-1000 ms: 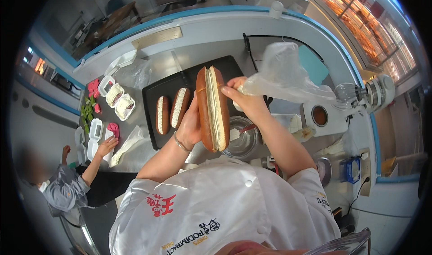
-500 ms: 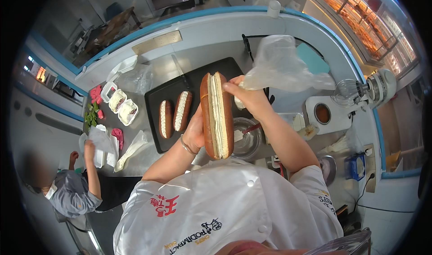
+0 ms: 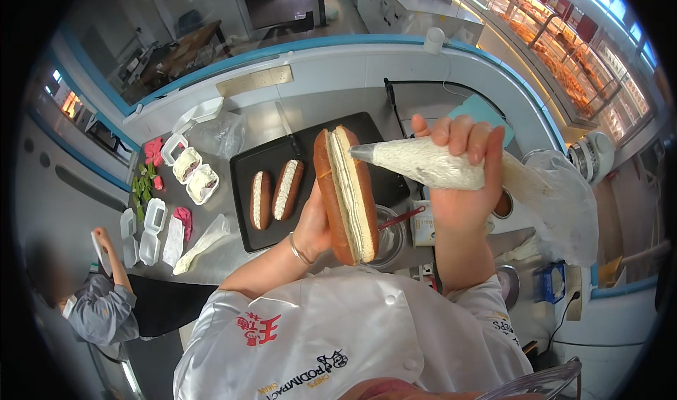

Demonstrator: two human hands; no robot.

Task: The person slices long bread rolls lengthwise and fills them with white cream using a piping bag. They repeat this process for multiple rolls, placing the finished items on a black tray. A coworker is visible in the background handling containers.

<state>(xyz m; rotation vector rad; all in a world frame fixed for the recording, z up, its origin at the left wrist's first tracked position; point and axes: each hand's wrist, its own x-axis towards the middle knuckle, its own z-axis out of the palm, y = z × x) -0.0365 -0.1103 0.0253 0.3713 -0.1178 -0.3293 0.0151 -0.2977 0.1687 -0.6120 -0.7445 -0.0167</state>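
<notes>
My left hand [image 3: 314,223] is wrapped round a long brown bun [image 3: 342,202], split lengthwise with pale cream inside. It holds the bun up in front of me, its long side nearly upright. In my right hand [image 3: 462,160] is a clear piping bag [image 3: 423,161] full of whitish cream. The bag lies sideways and its pointed tip is at the bun's upper right edge; whether it touches cannot be told. Beneath, two cream-topped buns [image 3: 287,188] rest on a black baking tray [image 3: 243,167].
A bowl [image 3: 390,248] with a red-handled spatula [image 3: 402,218] stands under the bun. White takeaway boxes [image 3: 202,184], pink flowers [image 3: 153,150] and another piping bag [image 3: 204,243] lie at left. A co-worker [image 3: 99,308] stands at far left. A stand mixer [image 3: 591,154] is at right.
My right hand has turned and swung the piping bag round, so its tip now points left at the bun. The bun has tilted slightly. The co-worker's hand has moved left.
</notes>
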